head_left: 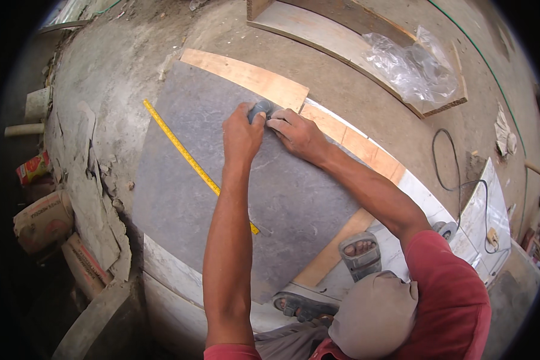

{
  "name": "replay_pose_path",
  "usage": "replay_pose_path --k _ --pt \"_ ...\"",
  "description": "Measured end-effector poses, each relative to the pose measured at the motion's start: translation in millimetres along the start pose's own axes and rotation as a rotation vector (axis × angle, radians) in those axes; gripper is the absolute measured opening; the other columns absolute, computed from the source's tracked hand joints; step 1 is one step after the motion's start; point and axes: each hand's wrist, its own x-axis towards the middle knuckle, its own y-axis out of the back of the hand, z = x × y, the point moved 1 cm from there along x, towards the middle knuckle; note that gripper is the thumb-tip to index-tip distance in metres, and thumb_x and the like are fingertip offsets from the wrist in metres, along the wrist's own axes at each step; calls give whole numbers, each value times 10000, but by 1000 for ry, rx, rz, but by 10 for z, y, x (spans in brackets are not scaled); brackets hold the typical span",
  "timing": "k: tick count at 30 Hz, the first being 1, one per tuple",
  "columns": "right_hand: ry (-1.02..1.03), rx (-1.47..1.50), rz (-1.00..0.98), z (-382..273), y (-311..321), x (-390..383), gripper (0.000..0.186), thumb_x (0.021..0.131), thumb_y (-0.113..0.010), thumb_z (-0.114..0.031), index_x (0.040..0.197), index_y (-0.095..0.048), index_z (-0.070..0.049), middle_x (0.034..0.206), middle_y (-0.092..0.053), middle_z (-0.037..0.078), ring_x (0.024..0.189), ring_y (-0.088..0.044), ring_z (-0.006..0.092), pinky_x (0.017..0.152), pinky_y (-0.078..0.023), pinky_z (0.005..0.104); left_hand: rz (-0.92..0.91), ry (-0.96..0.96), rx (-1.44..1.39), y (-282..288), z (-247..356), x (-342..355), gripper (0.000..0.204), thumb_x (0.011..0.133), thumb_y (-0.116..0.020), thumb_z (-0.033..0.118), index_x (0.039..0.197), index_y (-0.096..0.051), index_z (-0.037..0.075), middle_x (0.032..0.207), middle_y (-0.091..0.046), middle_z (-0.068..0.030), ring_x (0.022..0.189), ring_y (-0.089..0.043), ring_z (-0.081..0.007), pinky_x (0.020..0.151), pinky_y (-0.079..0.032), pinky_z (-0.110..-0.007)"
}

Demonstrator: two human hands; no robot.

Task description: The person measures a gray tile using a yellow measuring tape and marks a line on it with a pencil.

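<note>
A small grey tool (260, 109), round and too hidden to name surely, sits at the far edge of a large grey tile (222, 180). Both hands meet on it: the left hand (241, 135) is curled around it from the near side, and the right hand (297, 135) presses its fingers flat beside it, on the tile's edge.

The tile lies tilted across wooden boards (252, 78) and pale slabs (174, 282) on the floor. A yellow tape measure (189, 157) runs diagonally across the tile, to the left of the left forearm. Two sandalled feet (360, 252) rest at the tile's near corner.

Farther out, a black cable (447, 165) loops over the concrete floor (372, 114), a clear plastic sheet (414, 66) lies on a plank, and bags (42, 219) sit at the left.

The risk, I judge, lies in the perch: the tile rests on uneven supports, so hard pressure at its edge could rock or crack it. The tool could also skid off the edge towards the right fingers, and the tape could be nudged out of line.
</note>
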Motion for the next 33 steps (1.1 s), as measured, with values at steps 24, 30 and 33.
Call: replay_pose_path --k 24,30,33 --pt "110 -58 -271 85 129 56 311 859 -577 -53 1170 -587 -37 984 -549 125 881 -612 312 708 -532 393 -78 75 170 72 76 59 323 845 -670 203 1107 -681 14 1025 -697 -221 971 -673 -359 853 -506 -404" --pt "-354 261 -123 165 508 525 268 961 -603 -261 1063 -657 -18 913 -684 137 800 -629 223 719 -494 332 -42 56 180 32 96 12 271 848 -661 169 1071 -687 17 985 -703 -213 927 -674 -370 819 -507 -413" --pt "-348 268 -342 339 482 953 321 963 -574 -311 1025 -658 -8 896 -694 133 799 -621 230 735 -483 351 3 -17 231 -25 46 2 262 852 -658 154 1071 -680 11 976 -677 -235 922 -644 -399 806 -491 -441"
